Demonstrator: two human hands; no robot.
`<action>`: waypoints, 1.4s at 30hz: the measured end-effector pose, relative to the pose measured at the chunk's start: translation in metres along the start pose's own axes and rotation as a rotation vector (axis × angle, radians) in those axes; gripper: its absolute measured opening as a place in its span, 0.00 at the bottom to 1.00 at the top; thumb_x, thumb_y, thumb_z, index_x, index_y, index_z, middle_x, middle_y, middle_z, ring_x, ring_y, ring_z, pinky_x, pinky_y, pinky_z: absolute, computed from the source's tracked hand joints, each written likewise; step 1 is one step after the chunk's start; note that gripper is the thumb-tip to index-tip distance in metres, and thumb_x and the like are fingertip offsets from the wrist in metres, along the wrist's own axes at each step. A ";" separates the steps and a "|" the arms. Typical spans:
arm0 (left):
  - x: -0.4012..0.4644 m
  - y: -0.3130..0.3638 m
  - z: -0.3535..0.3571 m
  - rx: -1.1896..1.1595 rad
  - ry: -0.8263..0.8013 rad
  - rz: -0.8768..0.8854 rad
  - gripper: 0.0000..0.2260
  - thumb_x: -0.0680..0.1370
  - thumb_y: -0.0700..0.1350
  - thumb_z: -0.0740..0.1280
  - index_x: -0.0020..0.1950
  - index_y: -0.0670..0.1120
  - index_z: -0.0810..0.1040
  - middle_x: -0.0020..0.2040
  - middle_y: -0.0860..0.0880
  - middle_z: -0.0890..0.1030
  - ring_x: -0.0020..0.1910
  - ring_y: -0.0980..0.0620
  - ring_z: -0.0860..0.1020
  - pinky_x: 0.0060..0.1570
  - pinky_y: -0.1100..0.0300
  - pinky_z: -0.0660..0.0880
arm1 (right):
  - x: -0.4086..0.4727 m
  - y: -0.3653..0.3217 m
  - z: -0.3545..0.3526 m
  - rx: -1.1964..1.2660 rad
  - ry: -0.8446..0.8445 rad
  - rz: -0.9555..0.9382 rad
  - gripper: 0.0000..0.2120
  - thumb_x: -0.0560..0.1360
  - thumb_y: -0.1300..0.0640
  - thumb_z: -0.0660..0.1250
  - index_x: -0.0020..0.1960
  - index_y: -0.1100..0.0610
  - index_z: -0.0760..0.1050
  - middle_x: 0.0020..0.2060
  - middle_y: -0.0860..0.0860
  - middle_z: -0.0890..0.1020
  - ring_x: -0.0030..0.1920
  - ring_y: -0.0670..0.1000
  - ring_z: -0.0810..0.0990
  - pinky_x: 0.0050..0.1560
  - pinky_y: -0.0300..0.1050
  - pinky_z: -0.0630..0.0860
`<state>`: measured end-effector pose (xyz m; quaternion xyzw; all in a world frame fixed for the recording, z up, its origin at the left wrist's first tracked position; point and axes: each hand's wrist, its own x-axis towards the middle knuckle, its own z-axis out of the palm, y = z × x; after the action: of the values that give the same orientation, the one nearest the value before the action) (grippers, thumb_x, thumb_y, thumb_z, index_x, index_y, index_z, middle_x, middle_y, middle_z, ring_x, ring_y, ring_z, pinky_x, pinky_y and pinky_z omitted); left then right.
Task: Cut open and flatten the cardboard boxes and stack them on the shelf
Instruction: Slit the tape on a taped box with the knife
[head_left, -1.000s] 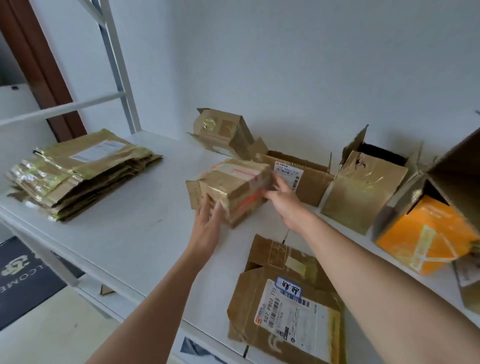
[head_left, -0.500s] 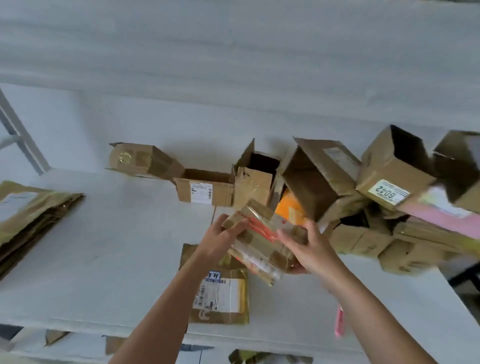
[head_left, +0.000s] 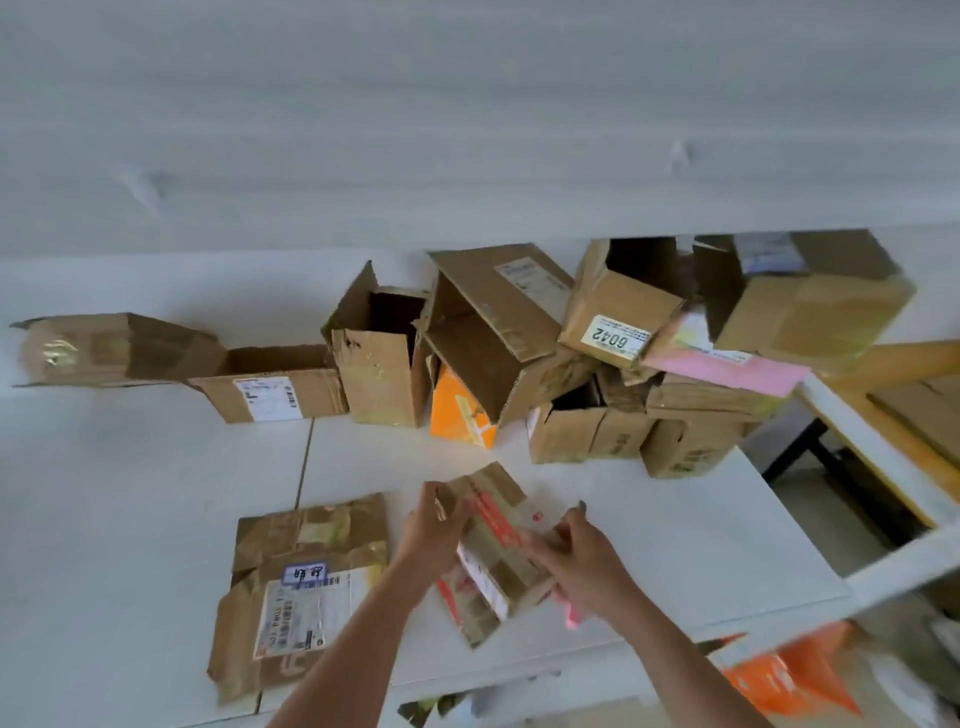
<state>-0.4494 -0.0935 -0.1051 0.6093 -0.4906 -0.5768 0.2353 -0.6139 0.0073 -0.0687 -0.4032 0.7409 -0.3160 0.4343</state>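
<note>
Nearest the front edge of the white shelf (head_left: 130, 519), both hands were on one taped cardboard box (head_left: 493, 545), which was blurred by motion and bore red tape and a white label. The left hand (head_left: 431, 535) gripped its left side, fingers curled over the upper flap. The right hand (head_left: 582, 561) held its right side, fingers curled round the edge; something pink (head_left: 571, 618) showed under that hand, and whether it was being held could not be told. The box sat tilted, low over the shelf near the middle of the front edge; whether it touched the surface could not be told.

Just left of it, by the front edge, a flattened box (head_left: 301, 587) lay flat with a shipping label and a blue-bordered sticker facing up.

Further back, along the rear edge against the wall, stood a row of opened boxes. At the far left a crushed box (head_left: 114, 348) lay on its side, touching a low open box (head_left: 275, 389) with a white label. Next came an upright open box (head_left: 379, 358), then a large box (head_left: 493, 322) tipped on its side over an orange box (head_left: 457, 410). Toward the right rear corner more boxes were piled, one with a label reading 6042 (head_left: 615, 338), upside down, beside a pink package (head_left: 722, 364)
</note>
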 end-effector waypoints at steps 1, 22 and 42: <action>0.002 0.002 0.002 0.039 -0.018 -0.016 0.10 0.80 0.55 0.64 0.40 0.63 0.67 0.47 0.44 0.78 0.39 0.44 0.80 0.31 0.55 0.76 | 0.001 0.002 -0.007 0.023 -0.041 0.018 0.21 0.75 0.41 0.70 0.45 0.57 0.67 0.37 0.55 0.78 0.30 0.52 0.77 0.31 0.46 0.74; -0.024 0.026 0.005 -0.002 0.104 0.011 0.09 0.78 0.49 0.70 0.55 0.49 0.74 0.61 0.48 0.75 0.36 0.45 0.83 0.25 0.58 0.78 | 0.030 0.035 -0.074 -0.371 0.476 -0.803 0.12 0.73 0.63 0.69 0.39 0.58 0.65 0.25 0.45 0.68 0.23 0.47 0.69 0.21 0.43 0.68; -0.017 0.016 0.000 -0.220 -0.019 -0.070 0.19 0.82 0.45 0.64 0.73 0.56 0.69 0.61 0.42 0.78 0.34 0.46 0.83 0.44 0.44 0.83 | 0.048 -0.025 0.017 0.161 0.128 -0.584 0.13 0.81 0.58 0.64 0.38 0.55 0.67 0.30 0.53 0.81 0.29 0.40 0.78 0.30 0.33 0.70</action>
<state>-0.4525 -0.0853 -0.0839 0.5910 -0.4051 -0.6408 0.2757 -0.6046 -0.0488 -0.0742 -0.5424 0.5924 -0.5098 0.3080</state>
